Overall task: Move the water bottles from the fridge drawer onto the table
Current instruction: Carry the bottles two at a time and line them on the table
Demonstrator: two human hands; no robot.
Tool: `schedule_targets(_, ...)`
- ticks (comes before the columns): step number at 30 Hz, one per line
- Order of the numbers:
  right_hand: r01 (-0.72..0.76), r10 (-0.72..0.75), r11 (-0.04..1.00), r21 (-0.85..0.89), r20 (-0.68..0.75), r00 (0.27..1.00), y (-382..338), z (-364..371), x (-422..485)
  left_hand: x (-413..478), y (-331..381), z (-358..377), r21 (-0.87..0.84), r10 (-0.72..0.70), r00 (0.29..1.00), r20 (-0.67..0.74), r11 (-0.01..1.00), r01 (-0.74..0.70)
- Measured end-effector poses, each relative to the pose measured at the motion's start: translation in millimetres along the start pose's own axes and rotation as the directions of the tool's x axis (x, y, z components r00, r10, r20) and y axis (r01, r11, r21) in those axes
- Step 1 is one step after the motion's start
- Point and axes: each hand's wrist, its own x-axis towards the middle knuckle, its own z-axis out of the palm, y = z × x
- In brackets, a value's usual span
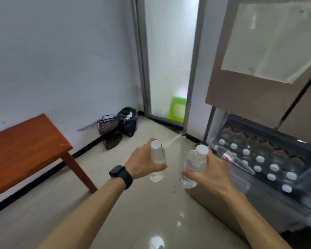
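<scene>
Two bottles are out and up in the air, just left of the open fridge drawer (221, 202). The left hand (144, 163) holds the first bottle (157, 157), and the right hand (211, 170) holds the second bottle (194, 165). The fingers (188, 174) are wrapped tight round each one. Many more bottles (260, 159) sit in the drawer, white caps up. The desk (25, 146) is far left of the drawer. These two are not set down on it yet, so I think lots of trips are left.
</scene>
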Motion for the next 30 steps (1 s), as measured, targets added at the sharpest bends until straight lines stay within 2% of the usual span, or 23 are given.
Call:
schedule_targets(5, 0.165, -0.17, 0.985, 0.041, 0.201, 0.965, -84.0, 110.3, -7.5, -108.9, -68.6, -87.1, 0.044, -0.162, 0.97, -0.179, 0.984, 0.173)
schedule_targets(9, 0.314, -0.341, 0.94, 0.135, 0.334, 0.878, -169.5, 199.2, -33.6, -208.0, -121.2, -157.2, 0.04, -0.291, 0.9, -0.324, 0.947, 0.32)
schedule_targets(13, 0.394, -0.445, 0.895, 0.208, 0.441, 0.779, -256.4, 288.0, -70.5, -310.9, -172.7, -221.0, -0.029, -0.407, 0.802, -0.438, 0.898, 0.439)
schedule_targets(22, 0.459, -0.531, 0.841, 0.286, 0.594, 0.604, -422.6, 469.8, -161.2, -513.9, -286.3, -351.5, -0.114, -0.584, 0.606, -0.54, 0.764, 0.635)
schedule_targets(26, 0.475, -0.55, 0.823, 0.311, 0.643, 0.532, -475.1, 535.0, -181.2, -567.8, -333.4, -394.7, -0.098, -0.609, 0.532, -0.589, 0.707, 0.701)
schedule_targets(30, 0.487, -0.551, 0.814, 0.316, 0.686, 0.475, -515.2, 595.6, -182.2, -596.5, -385.9, -427.9, -0.151, -0.653, 0.469, -0.594, 0.664, 0.733)
